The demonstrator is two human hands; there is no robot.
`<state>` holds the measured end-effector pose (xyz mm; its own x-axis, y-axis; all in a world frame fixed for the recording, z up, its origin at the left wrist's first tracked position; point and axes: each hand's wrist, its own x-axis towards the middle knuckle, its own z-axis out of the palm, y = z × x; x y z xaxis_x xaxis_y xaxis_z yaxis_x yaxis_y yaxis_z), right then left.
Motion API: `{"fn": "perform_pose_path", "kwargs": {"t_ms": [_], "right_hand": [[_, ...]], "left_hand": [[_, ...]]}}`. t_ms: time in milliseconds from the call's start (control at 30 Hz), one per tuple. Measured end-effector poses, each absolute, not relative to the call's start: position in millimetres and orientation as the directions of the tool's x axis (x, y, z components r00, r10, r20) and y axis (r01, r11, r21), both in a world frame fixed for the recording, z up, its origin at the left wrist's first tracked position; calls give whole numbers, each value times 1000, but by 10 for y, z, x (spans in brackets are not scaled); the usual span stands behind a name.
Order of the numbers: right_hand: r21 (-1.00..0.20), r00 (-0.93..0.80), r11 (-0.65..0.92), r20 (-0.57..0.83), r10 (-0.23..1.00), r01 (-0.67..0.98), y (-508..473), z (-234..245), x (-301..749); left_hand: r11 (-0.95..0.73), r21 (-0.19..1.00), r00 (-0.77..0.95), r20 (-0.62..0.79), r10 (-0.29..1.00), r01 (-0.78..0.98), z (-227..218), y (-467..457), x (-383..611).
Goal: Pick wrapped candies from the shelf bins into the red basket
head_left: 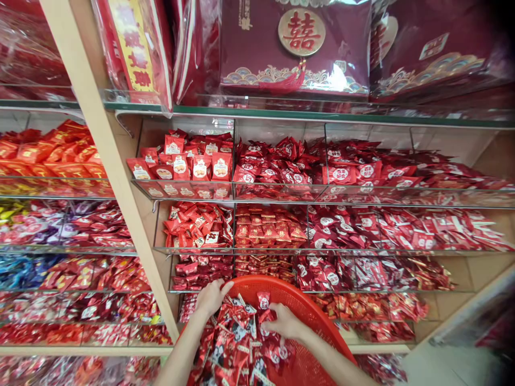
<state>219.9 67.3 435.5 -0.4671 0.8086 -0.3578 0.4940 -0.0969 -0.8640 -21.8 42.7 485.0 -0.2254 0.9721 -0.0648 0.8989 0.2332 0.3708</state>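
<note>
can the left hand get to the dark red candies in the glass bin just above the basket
Probably yes: the left hand lies at the far rim of the basket, right below those dark red candies, with nothing between them but the bin's glass front.

Open room lies above the basket (pixel 317 313), up to the lowest bins (pixel 362 273). Glass fronts (pixel 281 191) leave only narrow slots over the heaped sweets (pixel 281 166). A wooden post (pixel 116 177) blocks the left.
</note>
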Motion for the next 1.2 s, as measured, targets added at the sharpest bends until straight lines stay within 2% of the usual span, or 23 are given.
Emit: {"fn": "perform_pose_path", "kwargs": {"t_ms": [100, 233, 567, 800, 1000, 1200], "right_hand": [[-830, -394, -48, -314, 864, 555, 670, 4239, 2181], [-822, -366, -48, -304, 880, 567, 666, 4141, 2191], [-883, -335, -111, -286, 898, 456, 735, 4117, 2228], [-851, -327, 11, -189, 926, 525, 789, 4071, 2300], [-796, -302, 92, -118, 946, 598, 738, 4230, 2358], [-850, -353, 111, -92, 931, 515, 738, 4286, 2325]], "left_hand": [[226, 373, -219, -63, 974, 900, 4865, 422, -215], [210, 369, -203, -58, 977, 906, 4859, 422, -220], [182, 339, -184, -25, 983, 923, 4826, 429, -244], [186, 327, -185, -36, 982, 926, 4818, 436, -245], [186, 326, -185, -34, 982, 927, 4836, 430, -238], [193, 328, -190, -41, 981, 925, 4863, 421, -225]]}}
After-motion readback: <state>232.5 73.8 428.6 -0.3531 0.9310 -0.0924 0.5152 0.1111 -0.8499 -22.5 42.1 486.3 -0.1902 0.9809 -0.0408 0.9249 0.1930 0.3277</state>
